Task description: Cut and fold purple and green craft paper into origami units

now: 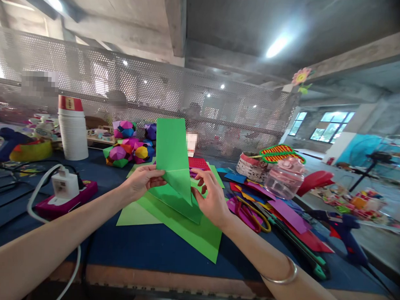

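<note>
A folded strip of green paper stands upright above the table, creased across its lower part, with the lower flap slanting down to the right. My left hand is closed on its left edge near the crease, thumb in front. At the flap's right edge is my right hand, fingers bent and apart; its thumb tip is close to the paper, and I cannot tell whether it touches. Below both hands lie overlapping sheets of green paper, some lighter than others.
Scissors, coloured papers and a green-ended cutter lie to the right, with a pink clear jar and a blue glue gun. Left are a purple power strip, stacked paper cups and coloured paper balls.
</note>
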The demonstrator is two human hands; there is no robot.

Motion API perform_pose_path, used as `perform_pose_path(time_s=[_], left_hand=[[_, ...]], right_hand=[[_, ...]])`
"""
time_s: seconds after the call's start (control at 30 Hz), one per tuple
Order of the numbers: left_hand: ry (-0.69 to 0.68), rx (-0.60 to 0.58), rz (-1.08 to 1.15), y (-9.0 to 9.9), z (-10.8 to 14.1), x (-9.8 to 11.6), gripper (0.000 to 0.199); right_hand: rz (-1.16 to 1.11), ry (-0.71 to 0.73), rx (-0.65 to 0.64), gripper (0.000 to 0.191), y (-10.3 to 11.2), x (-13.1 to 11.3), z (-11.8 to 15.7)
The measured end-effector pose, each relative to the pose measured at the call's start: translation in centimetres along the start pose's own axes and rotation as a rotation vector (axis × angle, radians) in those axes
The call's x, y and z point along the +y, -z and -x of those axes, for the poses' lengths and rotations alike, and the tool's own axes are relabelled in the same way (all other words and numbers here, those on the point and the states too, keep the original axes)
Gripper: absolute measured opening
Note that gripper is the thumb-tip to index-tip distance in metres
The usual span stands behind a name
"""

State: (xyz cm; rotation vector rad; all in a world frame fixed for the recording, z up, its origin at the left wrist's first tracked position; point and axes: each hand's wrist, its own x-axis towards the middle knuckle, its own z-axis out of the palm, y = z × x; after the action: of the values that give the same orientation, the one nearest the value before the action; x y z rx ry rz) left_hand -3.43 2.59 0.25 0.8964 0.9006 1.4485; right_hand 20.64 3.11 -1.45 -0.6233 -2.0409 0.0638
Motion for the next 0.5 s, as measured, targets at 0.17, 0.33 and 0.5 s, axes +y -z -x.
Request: perform_pose_path(time_s=[0.17, 0.33, 0.5], left_hand=[[0.011, -0.019, -0.017, -0.12, 0.19, -0.04, 0.011], [0.006, -0.042, -0.024, -0.18, 0.47, 0.07, 0.012], [-0.003, -0.078, -0.028, -0.18, 0.58, 0.15, 0.013]], right_hand=[[0.044, 0.081, -0.020, 0.049, 0.17, 0.13, -0.08], [0.047, 0.066, -0.049, 0.040, 0.11, 0.51, -0.09], [0.044, 0.052, -0.051, 0.035, 0.20, 0.56, -0.13]])
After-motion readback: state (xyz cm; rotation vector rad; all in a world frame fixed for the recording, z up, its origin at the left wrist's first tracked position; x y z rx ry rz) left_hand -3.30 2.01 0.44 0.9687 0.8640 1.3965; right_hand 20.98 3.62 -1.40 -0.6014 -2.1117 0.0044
